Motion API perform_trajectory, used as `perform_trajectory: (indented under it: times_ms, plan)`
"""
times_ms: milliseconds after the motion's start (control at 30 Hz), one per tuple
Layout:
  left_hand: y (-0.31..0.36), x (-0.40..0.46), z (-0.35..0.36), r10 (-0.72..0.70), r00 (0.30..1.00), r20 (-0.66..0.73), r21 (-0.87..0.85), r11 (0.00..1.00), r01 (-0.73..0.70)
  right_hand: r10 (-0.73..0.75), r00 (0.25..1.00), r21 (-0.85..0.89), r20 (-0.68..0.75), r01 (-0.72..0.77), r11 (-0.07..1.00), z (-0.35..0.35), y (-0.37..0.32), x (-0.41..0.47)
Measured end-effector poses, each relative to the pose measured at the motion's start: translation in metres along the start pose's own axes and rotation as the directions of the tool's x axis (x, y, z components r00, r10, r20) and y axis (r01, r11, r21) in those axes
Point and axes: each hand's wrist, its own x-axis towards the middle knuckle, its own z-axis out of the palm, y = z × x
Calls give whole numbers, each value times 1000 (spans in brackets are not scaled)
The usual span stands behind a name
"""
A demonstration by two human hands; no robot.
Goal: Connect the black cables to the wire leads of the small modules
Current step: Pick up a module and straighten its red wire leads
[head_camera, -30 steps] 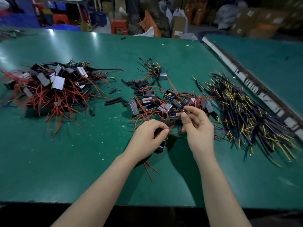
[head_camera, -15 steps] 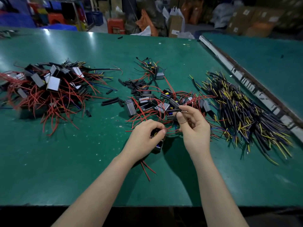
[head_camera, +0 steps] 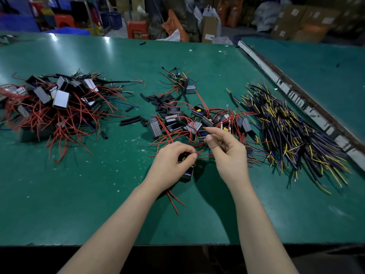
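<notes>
One module (head_camera: 188,173) under left hand (head_camera: 171,166) grip; right hand (head_camera: 227,153) pinches wire lead (head_camera: 203,155).

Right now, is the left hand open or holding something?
Holding: the left hand has its fingers curled round a small module.
</notes>
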Motion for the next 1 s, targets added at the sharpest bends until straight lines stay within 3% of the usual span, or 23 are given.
perform_trajectory:
  times_ms: [167, 533, 1000]
  plan:
    - [-2, 0, 1, -31, 999, -30, -11, 999, 30, 47, 999, 19, 23, -48, 999, 1, 0, -1]
    - [-2, 0, 2, -82, 996, -42, -26, 996, 81, 127, 988, 136, -83, -115, 984, 4, 0, -3]
    - [-3, 0, 1, -29, 999, -22, -31, 999, 28, -51, 993, 9, -110, 52, 999, 6, -6, -4]
